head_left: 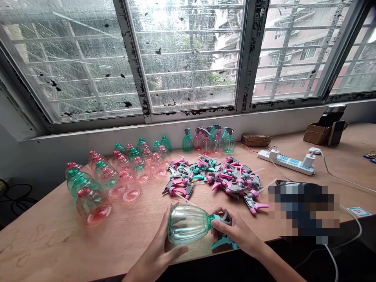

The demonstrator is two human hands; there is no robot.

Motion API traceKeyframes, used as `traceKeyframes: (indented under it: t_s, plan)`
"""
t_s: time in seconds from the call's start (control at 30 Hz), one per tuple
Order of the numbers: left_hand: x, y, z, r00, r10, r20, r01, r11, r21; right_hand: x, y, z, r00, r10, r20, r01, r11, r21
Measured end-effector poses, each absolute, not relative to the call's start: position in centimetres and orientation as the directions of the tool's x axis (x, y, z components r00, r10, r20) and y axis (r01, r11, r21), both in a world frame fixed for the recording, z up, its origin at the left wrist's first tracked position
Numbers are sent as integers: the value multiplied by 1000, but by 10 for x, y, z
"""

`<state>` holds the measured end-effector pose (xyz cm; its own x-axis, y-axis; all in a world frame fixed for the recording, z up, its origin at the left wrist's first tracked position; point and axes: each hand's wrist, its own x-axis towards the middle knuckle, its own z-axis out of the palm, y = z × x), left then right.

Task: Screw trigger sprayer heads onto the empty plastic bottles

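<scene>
A clear green bottle (189, 224) lies on its side in the air near the table's front edge, its neck pointing right. My left hand (160, 241) cups its base, fingers behind and thumb below. At the neck, my right hand (232, 227) is closed around a teal and grey spray head (223, 239), thumb on the collar. The spray head sits against the bottle's mouth; whether it is threaded on is hidden by my fingers. Just beyond lies a pile of pink, teal and grey spray heads (232, 176) with thin tubes.
Several pink and green bottles without heads (127, 186) stand on the left. Finished-looking spray bottles (205, 143) line the window wall. To the right are a white power strip (286, 161), a cable, a dark device (299, 186) partly pixelated, and a cardboard box (317, 133).
</scene>
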<state>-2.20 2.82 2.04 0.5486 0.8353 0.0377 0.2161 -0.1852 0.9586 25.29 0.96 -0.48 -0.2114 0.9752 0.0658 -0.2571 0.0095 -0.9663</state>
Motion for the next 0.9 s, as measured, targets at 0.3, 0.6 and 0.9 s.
traceKeyframes:
  t_s: [0.3,0.6,0.9]
  plan:
    - [-20,27,24,579,813,60,165,-188,968,253,9,-3,-214,975,65,-245,10,-970]
    - [-21,30,19,558,826,83,192,-225,955,253,10,-5,-220,972,81,-274,18,-962]
    - [-20,26,24,549,833,64,199,-204,959,252,9,-2,-222,972,82,-282,17,-959]
